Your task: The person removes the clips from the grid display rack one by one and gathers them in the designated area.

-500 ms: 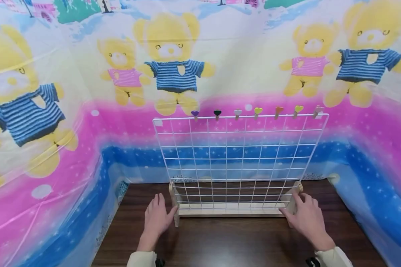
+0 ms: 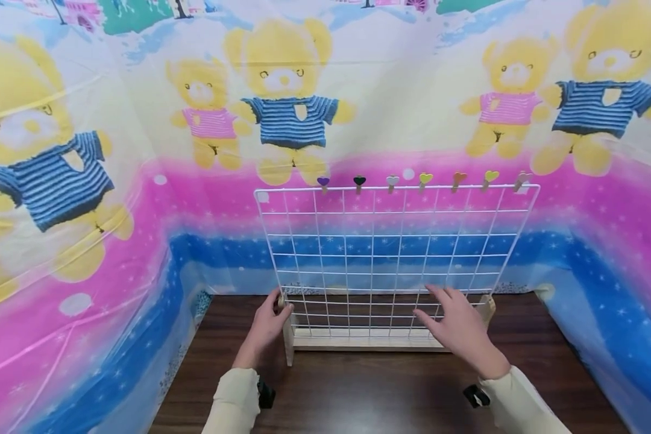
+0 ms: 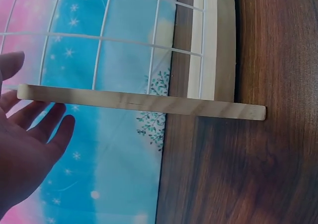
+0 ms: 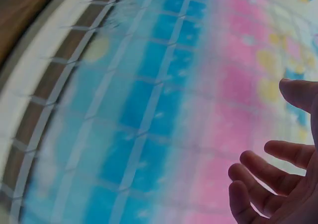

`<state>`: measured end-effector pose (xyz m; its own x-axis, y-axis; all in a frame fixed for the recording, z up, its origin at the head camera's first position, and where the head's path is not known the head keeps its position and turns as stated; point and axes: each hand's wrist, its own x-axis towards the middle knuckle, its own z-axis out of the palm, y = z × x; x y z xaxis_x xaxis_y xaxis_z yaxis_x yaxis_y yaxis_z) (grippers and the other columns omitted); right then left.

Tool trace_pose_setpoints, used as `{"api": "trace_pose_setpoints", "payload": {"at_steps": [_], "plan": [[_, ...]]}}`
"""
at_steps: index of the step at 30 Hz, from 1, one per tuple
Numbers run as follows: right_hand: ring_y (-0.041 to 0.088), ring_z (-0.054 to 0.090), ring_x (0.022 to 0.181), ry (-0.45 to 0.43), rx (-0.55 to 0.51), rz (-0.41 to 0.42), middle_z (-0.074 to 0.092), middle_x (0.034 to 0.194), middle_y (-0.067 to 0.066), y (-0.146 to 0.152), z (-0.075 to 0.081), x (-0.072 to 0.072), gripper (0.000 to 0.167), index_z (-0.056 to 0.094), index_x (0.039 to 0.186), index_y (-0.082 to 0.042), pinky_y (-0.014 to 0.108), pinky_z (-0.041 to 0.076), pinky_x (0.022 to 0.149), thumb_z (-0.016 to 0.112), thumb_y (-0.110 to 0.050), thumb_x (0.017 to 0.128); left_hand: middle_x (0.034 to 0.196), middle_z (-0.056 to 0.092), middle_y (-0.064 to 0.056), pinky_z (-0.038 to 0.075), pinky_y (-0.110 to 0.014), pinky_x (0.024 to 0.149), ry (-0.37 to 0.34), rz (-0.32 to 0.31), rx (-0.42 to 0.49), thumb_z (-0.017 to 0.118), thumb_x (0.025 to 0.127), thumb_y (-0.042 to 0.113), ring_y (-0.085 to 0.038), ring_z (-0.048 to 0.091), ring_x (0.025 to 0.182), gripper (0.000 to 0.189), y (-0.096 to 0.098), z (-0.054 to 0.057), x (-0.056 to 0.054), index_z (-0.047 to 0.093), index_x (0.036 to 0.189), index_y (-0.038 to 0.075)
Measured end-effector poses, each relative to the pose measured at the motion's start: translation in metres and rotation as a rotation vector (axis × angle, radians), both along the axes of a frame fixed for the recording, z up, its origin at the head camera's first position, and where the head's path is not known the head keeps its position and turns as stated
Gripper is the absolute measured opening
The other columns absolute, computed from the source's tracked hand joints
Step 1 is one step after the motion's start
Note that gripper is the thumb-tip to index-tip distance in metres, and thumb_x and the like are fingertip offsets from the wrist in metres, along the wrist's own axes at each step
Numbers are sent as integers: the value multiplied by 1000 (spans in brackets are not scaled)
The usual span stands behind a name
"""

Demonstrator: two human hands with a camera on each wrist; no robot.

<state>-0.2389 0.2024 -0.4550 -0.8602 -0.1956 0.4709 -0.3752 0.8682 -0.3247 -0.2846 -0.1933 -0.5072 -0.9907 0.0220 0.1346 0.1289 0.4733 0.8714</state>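
Observation:
A white wire grid [image 2: 358,255] stands upright in a pale wooden stand [image 2: 363,343] on the dark table. Along the grid's top wire sit several small heart-topped clothespins, among them a purple one [image 2: 323,182], a black one [image 2: 360,181] and a yellow one [image 2: 425,179]. My left hand [image 2: 268,322] holds the upper end of the stand's left side post [image 3: 124,100], thumb on one side and fingers on the other. My right hand [image 2: 461,325] hovers before the lower right of the grid, fingers spread, holding nothing; the right wrist view shows its fingers [image 4: 268,174] apart from the wires.
Behind and beside the table [image 2: 347,392] hangs a cloth [image 2: 390,120] printed with bears and pink and blue bands. The stand's right side post [image 2: 488,308] rises just beyond my right hand.
My left hand has risen to the top of the left post. My right hand has left the right post and moved left and up before the grid.

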Motion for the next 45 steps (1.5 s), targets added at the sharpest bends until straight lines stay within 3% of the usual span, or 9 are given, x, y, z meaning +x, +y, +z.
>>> {"api": "trace_pose_setpoints", "payload": {"at_steps": [5, 11, 18, 23, 28, 34, 38, 45], "plan": [[27, 58, 96, 23, -36, 100, 62, 109, 10, -28, 39, -4, 60, 54, 132, -7, 45, 50, 76, 68, -42, 86, 130, 51, -24, 46, -49, 87, 70, 29, 13, 55, 96, 9, -36, 52, 115, 44, 1, -1, -1, 44, 139, 5], [19, 59, 88, 133, -109, 237, 63, 100, 5, -57, 92, -10, 49, 59, 125, -6, 37, 51, 70, 72, -32, 85, 126, 55, -23, 49, -46, 82, 144, 32, -23, 56, 95, 5, -35, 56, 109, 39, 0, -8, -4, 52, 134, 6], [11, 57, 68, 210, -173, 358, 64, 97, 5, -87, 156, -11, 42, 63, 119, -5, 28, 49, 58, 75, -23, 83, 123, 57, -23, 50, -45, 81, 122, 32, -20, 56, 95, 7, -33, 57, 109, 38, -1, -12, -7, 54, 133, 8], [10, 55, 63, 228, -185, 408, 64, 97, 6, -103, 186, -15, 35, 66, 113, -3, 26, 48, 57, 74, -20, 83, 127, 55, -20, 49, -45, 83, 95, 43, -30, 56, 96, 9, -32, 55, 111, 39, -2, -9, -6, 53, 135, 10], [11, 56, 61, 210, -227, 426, 64, 99, 7, -120, 212, -24, 30, 67, 112, -2, 26, 48, 56, 72, -15, 85, 127, 55, -20, 49, -45, 82, 88, 42, -33, 55, 96, 10, -33, 55, 111, 41, -3, -8, -7, 51, 137, 9], [13, 61, 70, 89, -180, 358, 61, 114, 6, -136, 234, -34, 38, 62, 124, -6, 25, 51, 62, 68, -18, 88, 126, 56, -20, 49, -45, 83, 79, 48, -33, 56, 96, 11, -33, 55, 112, 40, -5, -7, -8, 52, 136, 11], [12, 65, 76, 23, -156, 322, 58, 122, 7, -146, 241, -41, 41, 59, 128, -7, 26, 53, 69, 67, -18, 89, 127, 55, -20, 49, -45, 84, 64, 48, -29, 56, 96, 12, -32, 55, 113, 40, -5, -8, -9, 52, 136, 13], [7, 61, 70, -32, -95, 305, 62, 114, 5, -160, 242, -52, 31, 63, 121, -8, 25, 52, 72, 65, -13, 91, 123, 57, -20, 50, -45, 83, 52, 50, -12, 57, 95, 12, -32, 56, 111, 39, -7, -10, -9, 54, 134, 13]]}}
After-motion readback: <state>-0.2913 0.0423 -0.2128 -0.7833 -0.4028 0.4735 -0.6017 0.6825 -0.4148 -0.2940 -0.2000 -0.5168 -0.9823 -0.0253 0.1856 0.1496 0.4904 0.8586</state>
